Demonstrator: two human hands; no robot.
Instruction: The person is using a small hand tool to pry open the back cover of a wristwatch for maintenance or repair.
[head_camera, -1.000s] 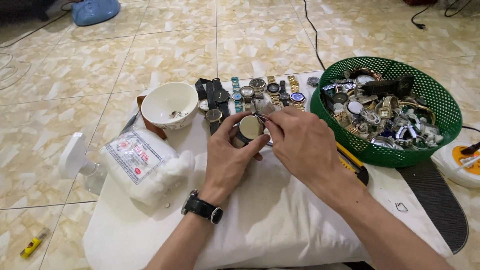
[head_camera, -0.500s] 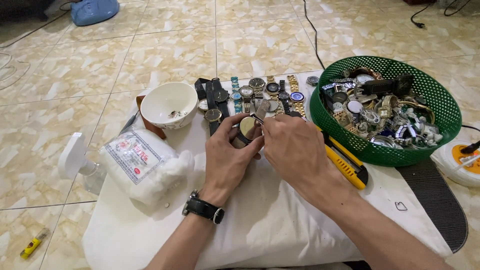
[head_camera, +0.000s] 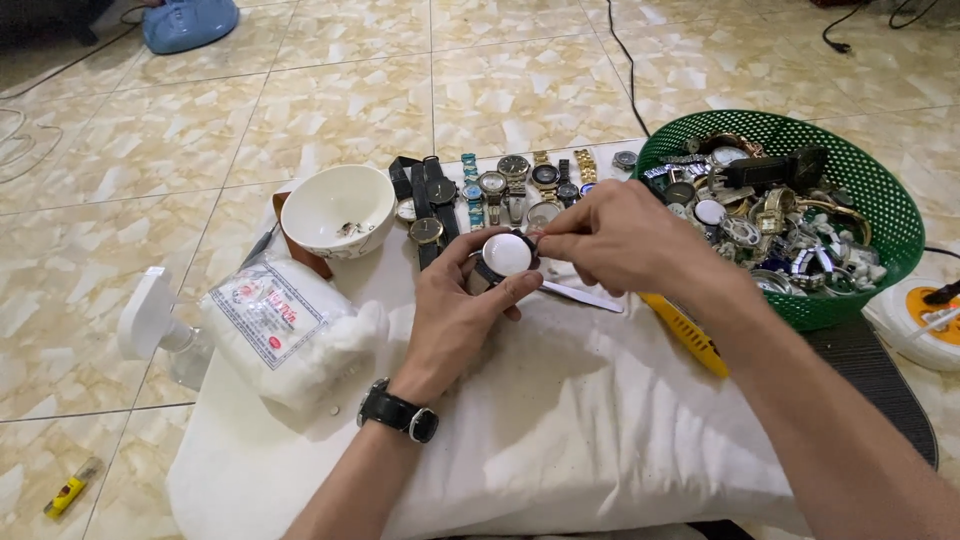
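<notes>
Left grip (head_camera: 455, 315) clasps white watch (head_camera: 507, 254); right grip (head_camera: 625, 240) pinches its edge, apparently.

Both forearms reached in from the lower edge toward the middle of the frame. The left hand (head_camera: 455, 315), palm down and wrist bent slightly, had its fingers curled upward in a grip. The right hand (head_camera: 625, 240) met it from the right, fingertips pinched together.
</notes>
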